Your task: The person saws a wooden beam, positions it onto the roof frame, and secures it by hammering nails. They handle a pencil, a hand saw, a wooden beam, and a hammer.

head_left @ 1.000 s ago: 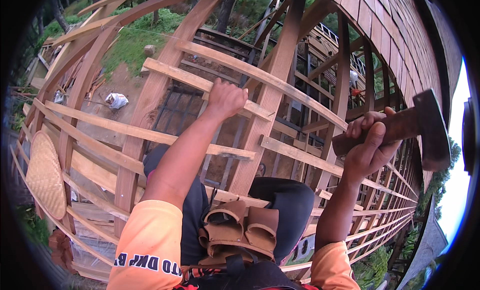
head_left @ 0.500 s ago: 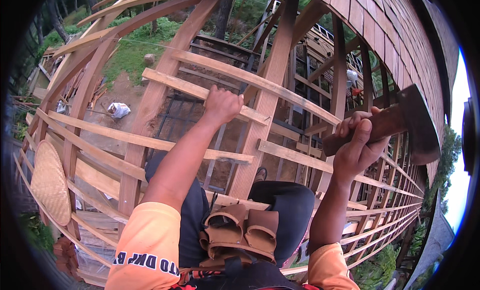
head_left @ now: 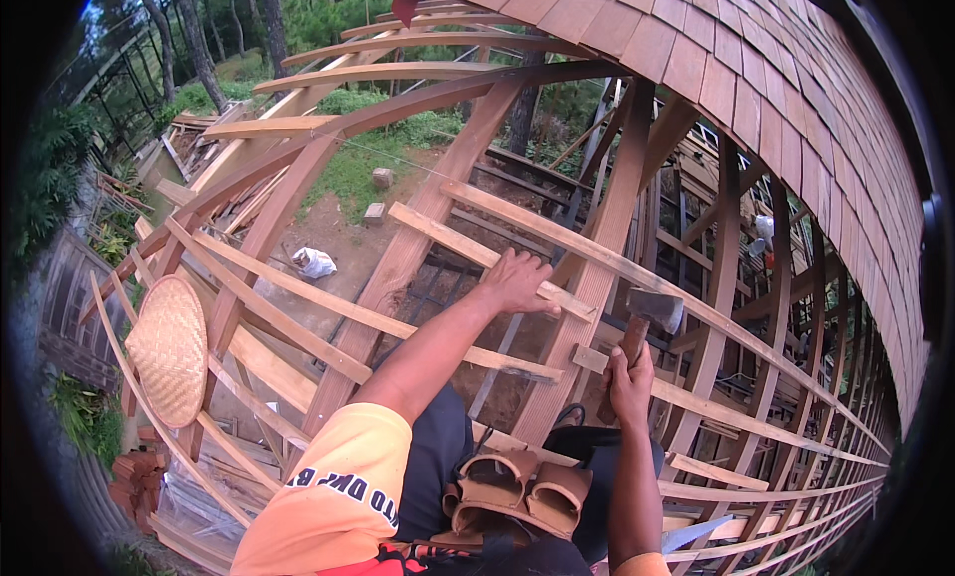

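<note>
My left hand [head_left: 519, 281] is closed over a short wooden batten [head_left: 448, 240], which lies across two sloping rafters. The right end of this batten rests on a thick brown rafter [head_left: 595, 292], where a small nail seems to stick up. In my right hand [head_left: 631, 385] is a hatchet [head_left: 637, 329], held by its wooden handle. Its dark metal head is uppermost, just right of that rafter and apart from the batten's end. Another batten [head_left: 557, 240] runs above, nearly parallel. At my waist hangs a brown leather tool pouch [head_left: 497, 477].
Wooden shingles [head_left: 686, 64] cover the roof at upper right. Open gaps between rafters show the ground far below. A woven conical hat [head_left: 167, 352] hangs on the framing at left. A saw blade [head_left: 696, 532] shows at lower right, and a white sack [head_left: 314, 263] lies on the ground.
My right hand has come down and inward with the hatchet, from raised at the right to beside the rafter. The left hand keeps its grip on the batten. The view has shifted.
</note>
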`<state>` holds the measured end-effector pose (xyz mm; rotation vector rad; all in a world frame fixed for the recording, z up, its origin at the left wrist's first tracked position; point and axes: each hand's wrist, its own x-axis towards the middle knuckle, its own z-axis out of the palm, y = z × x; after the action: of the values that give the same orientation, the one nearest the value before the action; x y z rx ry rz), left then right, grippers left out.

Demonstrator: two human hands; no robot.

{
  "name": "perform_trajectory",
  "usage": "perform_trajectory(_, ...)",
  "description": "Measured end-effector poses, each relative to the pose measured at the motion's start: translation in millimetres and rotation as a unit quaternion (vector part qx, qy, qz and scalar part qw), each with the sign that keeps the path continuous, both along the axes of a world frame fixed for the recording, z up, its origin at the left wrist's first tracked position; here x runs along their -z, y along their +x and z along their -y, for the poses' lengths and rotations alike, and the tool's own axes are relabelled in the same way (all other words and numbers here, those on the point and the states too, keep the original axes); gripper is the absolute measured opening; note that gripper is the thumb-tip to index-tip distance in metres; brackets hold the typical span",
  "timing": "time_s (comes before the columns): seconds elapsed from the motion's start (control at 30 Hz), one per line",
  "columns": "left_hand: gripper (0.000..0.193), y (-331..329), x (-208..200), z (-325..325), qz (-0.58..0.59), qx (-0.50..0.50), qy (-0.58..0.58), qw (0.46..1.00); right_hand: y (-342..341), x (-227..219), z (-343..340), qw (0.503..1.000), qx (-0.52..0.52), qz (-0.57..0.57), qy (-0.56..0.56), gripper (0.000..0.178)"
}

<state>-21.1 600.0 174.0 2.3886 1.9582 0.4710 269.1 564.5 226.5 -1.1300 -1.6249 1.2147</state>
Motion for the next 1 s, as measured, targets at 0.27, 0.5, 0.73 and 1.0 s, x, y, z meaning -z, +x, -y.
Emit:
perform_trajectory(0.27, 0.040, -136, -72, 46, -0.004, 0.020, 0.116, 0.993, 7, 69, -32, 0.994, 0.064, -0.011, 0.087, 0.015)
perform_trajectory(0.5, 0.038, -287, -73, 74, -0.087, -0.153, 0.055, 0.983, 7, 66, -37, 0.998, 0.060, 0.001, 0.033, 0.021)
perform_trajectory(0.73, 0.043, -331, -10, 41, -0.052, -0.273, 0.022, 0.960, 4, 66, -40, 0.997, 0.074, 0.014, 0.027, 0.022)
perform_trajectory(1.0, 0.052, -315, 30, 14, -0.004, -0.280, 0.167, 0.945, 10, 70, -38, 0.996, 0.087, 0.019, 0.016, 0.024)
